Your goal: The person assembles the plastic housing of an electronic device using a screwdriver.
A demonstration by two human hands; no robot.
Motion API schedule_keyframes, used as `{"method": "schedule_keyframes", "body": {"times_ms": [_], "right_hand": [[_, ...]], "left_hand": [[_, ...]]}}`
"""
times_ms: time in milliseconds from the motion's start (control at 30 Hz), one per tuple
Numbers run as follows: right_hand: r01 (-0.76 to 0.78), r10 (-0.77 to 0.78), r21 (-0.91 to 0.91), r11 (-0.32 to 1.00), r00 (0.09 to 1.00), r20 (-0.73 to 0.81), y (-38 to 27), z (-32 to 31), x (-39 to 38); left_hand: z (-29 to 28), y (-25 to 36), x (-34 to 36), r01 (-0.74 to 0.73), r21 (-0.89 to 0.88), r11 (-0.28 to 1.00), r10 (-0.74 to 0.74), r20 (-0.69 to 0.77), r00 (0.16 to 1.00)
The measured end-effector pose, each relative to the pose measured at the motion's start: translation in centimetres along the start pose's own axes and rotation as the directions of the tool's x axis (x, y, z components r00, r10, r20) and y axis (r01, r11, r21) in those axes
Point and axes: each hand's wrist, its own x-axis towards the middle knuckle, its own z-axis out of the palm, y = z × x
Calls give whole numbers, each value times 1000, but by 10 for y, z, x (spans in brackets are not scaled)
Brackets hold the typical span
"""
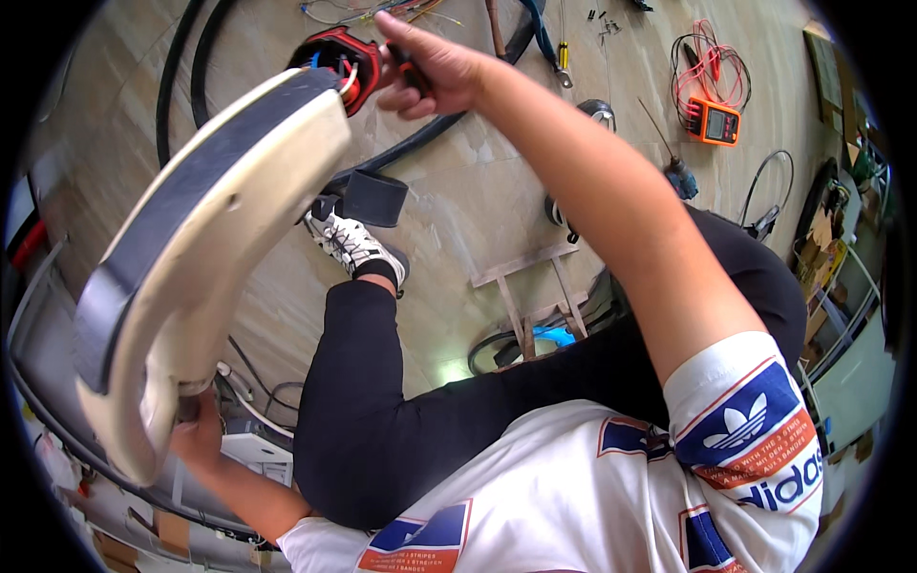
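Note:
A large cream curved housing [224, 205] with a black strip along its back slants across the left side, close to me. At its upper end is a red and black round part [361, 72], with blue and pale wires showing inside. My left hand [198, 432] is closed around the housing's lower grip, its fingers partly hidden. Beside the red end, my right hand [430, 72] holds a small tool with a black and red handle [411, 72]. Its thumb points up, and the tool's kind cannot be made out.
Thick black cable [199, 72] loops over the tiled floor. An orange multimeter [716, 122] with red and black leads lies at the right, near a screwdriver [680, 177]. A wooden stool [521, 263], a black ring-shaped piece [374, 198] and a yellow-handled screwdriver [564, 57] are also around.

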Motion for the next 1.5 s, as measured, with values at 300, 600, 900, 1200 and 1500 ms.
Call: {"method": "schedule_keyframes", "body": {"times_ms": [300, 600, 900, 1200, 1500], "right_hand": [[53, -104, 164, 985, 941, 322, -7, 61, 22], [160, -163, 38, 986, 979, 120, -11, 78, 1], [183, -224, 277, 943, 967, 123, 58, 23, 19], [150, -64, 176, 973, 906, -419, 56, -43, -4], [53, -654, -720, 692, 469, -594, 36, -43, -24]], "left_hand": [[-25, 41, 13, 152, -122, 981, -159, -49, 986], [-27, 66, 77, 105, 148, 983, -65, -252, 966], [23, 53, 135, 18, 537, 844, 284, -475, 833], [79, 86, 102, -147, 369, 918, 207, -128, 970], [105, 84, 102, -68, 259, 963, 101, -118, 988]]}}
